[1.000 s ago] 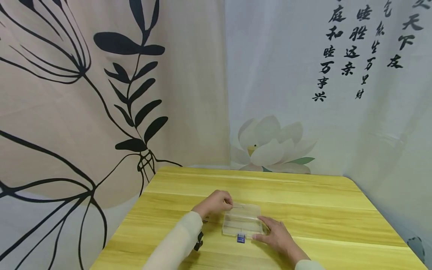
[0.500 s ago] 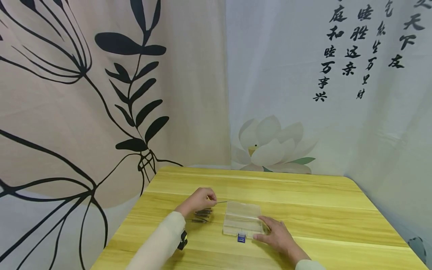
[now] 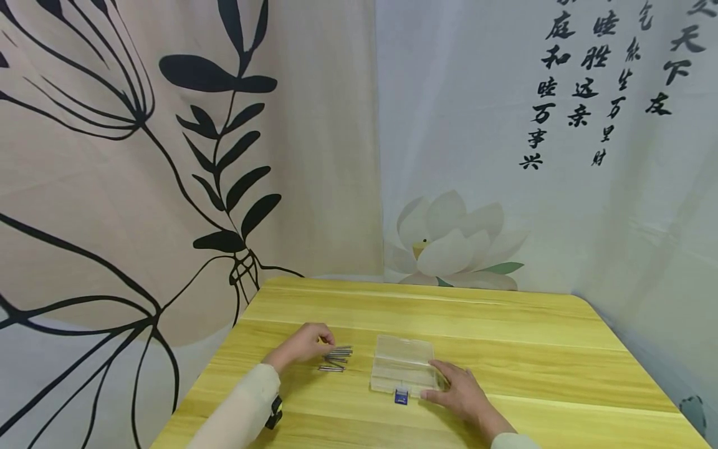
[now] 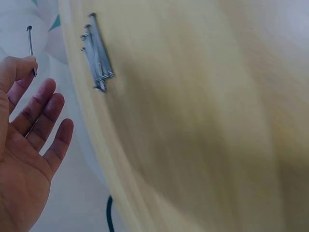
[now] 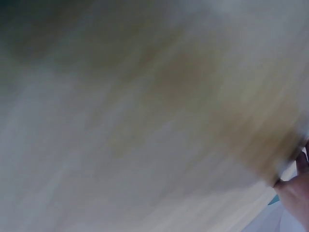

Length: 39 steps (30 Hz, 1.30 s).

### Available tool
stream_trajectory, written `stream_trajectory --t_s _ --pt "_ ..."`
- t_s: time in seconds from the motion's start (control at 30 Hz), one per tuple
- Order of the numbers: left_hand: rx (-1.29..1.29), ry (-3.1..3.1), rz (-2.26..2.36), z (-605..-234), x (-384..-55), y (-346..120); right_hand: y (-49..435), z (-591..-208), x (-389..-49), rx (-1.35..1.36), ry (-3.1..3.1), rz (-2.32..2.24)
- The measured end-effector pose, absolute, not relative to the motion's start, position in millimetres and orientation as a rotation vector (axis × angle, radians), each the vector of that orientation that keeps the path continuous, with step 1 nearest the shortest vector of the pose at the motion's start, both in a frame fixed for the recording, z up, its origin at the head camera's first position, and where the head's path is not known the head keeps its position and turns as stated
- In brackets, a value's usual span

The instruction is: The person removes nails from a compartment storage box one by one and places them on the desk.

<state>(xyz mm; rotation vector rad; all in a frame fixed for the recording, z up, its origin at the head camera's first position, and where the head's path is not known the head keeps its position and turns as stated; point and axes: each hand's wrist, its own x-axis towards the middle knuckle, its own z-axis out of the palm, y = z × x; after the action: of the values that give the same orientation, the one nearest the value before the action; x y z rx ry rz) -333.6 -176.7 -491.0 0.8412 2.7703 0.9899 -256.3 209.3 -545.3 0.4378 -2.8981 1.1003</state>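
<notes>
In the left wrist view my left hand (image 4: 29,130) pinches a thin metal nail (image 4: 30,41) between thumb and forefinger, the other fingers spread. The head view has this left hand (image 3: 307,342) just over the left end of a small pile of nails (image 3: 338,353), which lie roughly side by side on the table. To their right stands a clear plastic box (image 3: 401,368) with its lid tipped back and a blue latch (image 3: 401,396) at the front. My right hand (image 3: 457,391) holds the box's right side, thumb at the front corner and fingers farther back.
The wooden table (image 3: 533,349) reaches back to a printed curtain (image 3: 325,156). A black device (image 3: 273,413) is strapped at the left wrist. The right wrist view is blurred, showing mostly the tabletop (image 5: 145,145).
From over the box, my left hand has moved left with the nail to the pile, which came into sight as the arm withdrew. The right hand and box have stayed put.
</notes>
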Motion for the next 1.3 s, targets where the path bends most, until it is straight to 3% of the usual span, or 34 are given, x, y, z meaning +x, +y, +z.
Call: stream_trajectory --t_s 0.5,1.3 --pt "0.995 2.743 0.994 -508.9 -321.9 -205.2 209.4 -545.4 -255.9 0.453 -2.883 1.098" --pt "0.878 2.76 0.834 -522.3 -318.7 -203.0 208.7 -543.2 -254.5 0.42 -2.898 1.132"
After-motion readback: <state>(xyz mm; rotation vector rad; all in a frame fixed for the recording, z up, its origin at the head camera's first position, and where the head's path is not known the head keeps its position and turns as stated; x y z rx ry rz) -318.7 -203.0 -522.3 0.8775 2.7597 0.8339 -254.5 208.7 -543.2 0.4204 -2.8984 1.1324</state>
